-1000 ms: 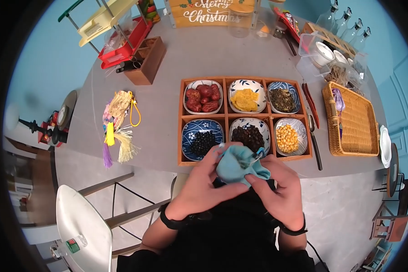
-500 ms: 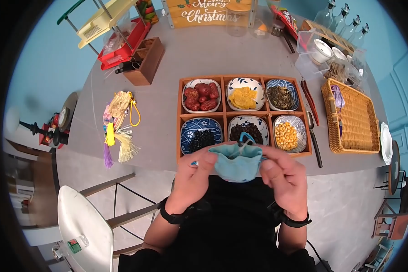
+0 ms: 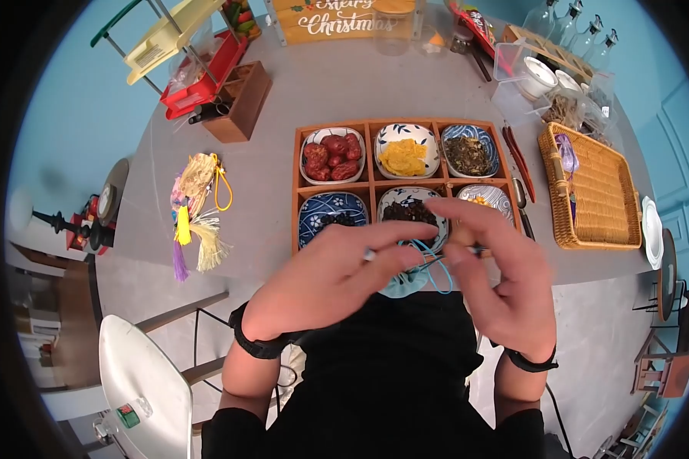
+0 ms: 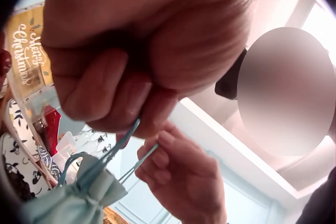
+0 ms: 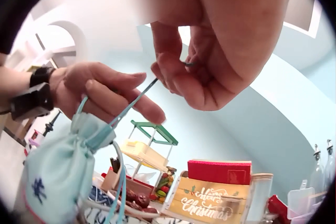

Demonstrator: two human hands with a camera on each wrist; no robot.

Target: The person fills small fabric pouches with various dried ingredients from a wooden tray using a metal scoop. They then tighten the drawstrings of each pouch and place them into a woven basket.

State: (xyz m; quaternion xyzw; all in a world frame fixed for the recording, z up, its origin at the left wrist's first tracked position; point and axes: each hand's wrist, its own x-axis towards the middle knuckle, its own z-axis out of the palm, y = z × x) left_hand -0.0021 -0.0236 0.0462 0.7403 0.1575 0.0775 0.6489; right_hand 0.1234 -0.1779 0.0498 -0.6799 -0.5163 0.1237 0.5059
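A light blue drawstring pouch (image 5: 58, 166) hangs below both hands, its neck gathered into folds and a dark embroidered mark on its side. My left hand (image 3: 329, 275) holds one blue cord (image 4: 121, 148) in curled fingers. On the other side, my right hand (image 3: 505, 283) pinches a cord (image 5: 134, 100), drawn taut up from the pouch's neck. In the head view the hands hide much of the pouch. Behind them stands a divided wooden tray (image 3: 297, 153) with bowls of red dates (image 3: 333, 157), yellow pieces (image 3: 402, 157), dried leaves (image 3: 467, 155) and dark dried fruit (image 3: 409, 214).
Tasselled sachets (image 3: 199, 203) lie to the left on the grey table (image 3: 260, 214). At right are a wicker basket (image 3: 597, 195) and a dark-handled knife (image 3: 522, 210). A wooden box (image 3: 245, 107) and a Christmas sign (image 3: 344, 23) stand farther back.
The pouch's mouth, loosely open half a second ago, is now gathered. Both hands have shifted from the pouch's sides to its cords, and the pouch hangs lower beneath them.
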